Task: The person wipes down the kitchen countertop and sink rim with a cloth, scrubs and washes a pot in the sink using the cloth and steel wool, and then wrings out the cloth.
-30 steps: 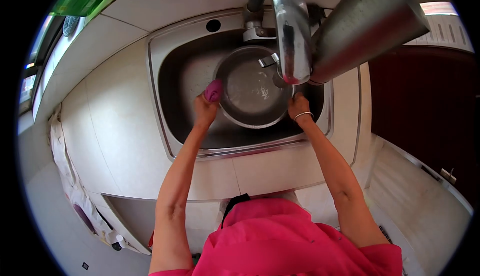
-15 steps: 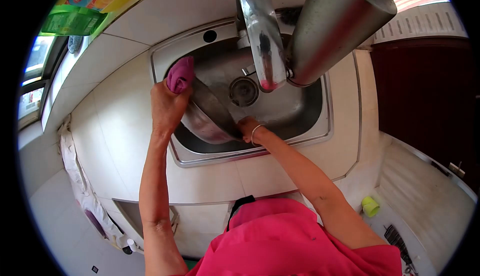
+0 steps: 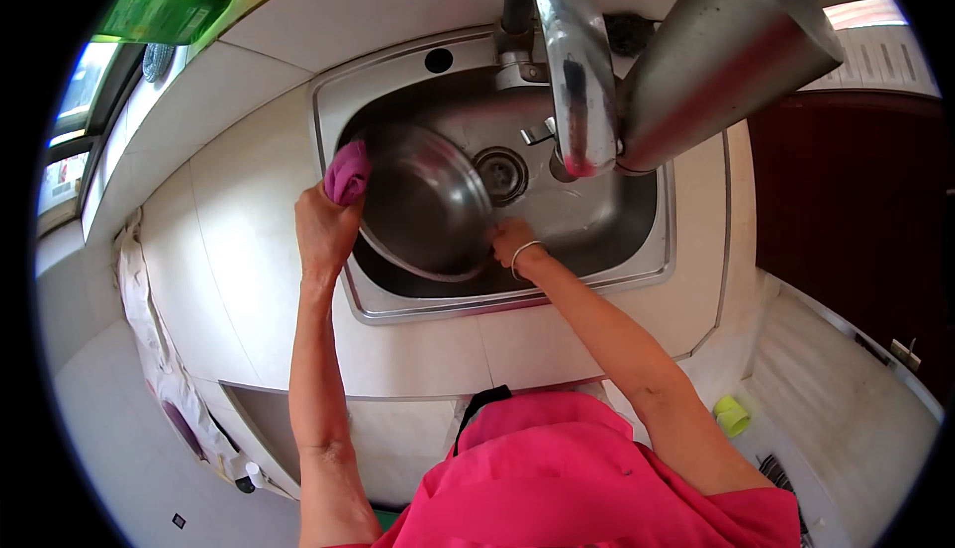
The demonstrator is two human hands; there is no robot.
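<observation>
A round metal basin [image 3: 423, 205] sits tilted in the left part of the steel sink [image 3: 597, 205], its inside showing. At its left rim, my left hand [image 3: 328, 225] is closed round a bunched purple cloth [image 3: 347, 172] and the basin's edge. My right hand [image 3: 513, 243], with a bracelet at the wrist, grips the right rim of the basin; its fingertips are partly hidden. To the right of the basin the drain [image 3: 499, 175] shows.
A chrome faucet [image 3: 577, 71] and a large metal cylinder [image 3: 731, 66] hang over the sink's right back. Pale counter [image 3: 224, 260] surrounds the sink. A green container [image 3: 164, 13] stands at the upper left, and a yellow-green cup [image 3: 731, 416] lies low at the right.
From the sink's middle, the basin moved left and was tipped steeply, then lowered partway back. Water seen in it earlier is gone. Both hands moved left with it, and the drain came into view.
</observation>
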